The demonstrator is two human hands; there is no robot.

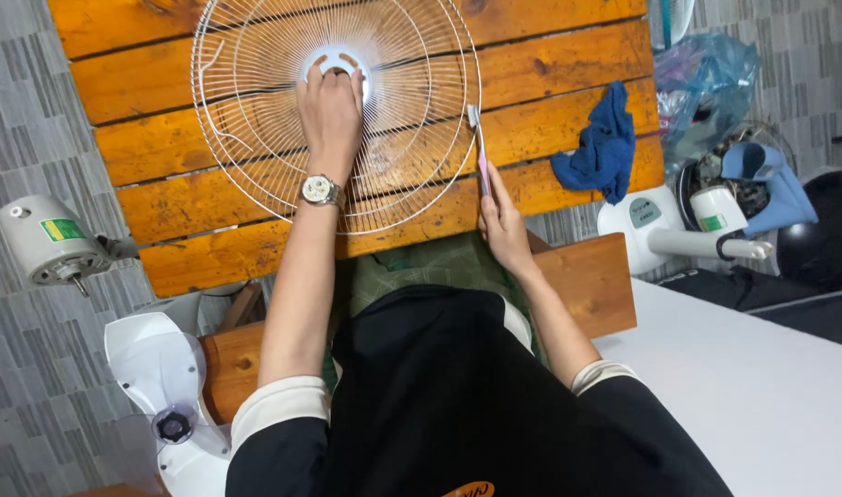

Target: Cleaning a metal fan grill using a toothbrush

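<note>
Fan grille [255, 110], white wire, flat at the near edge of the orange plank tabletop [568, 69]. Left hand [330, 110] pressed fingers-down on its white hub, not clenched. Right hand [504, 221] clasped around a pink toothbrush [481, 152], bristles at the grille's right rim. Blue rag [605, 143] near the right edge.

Fan repair workshop: dismantled fan motor [48, 241]

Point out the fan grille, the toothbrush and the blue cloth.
fan grille [255, 138]: head view, wire ribs left of centre.
toothbrush [482, 161]: head view, mid handle.
blue cloth [605, 147]: head view, middle of the folds.
</note>
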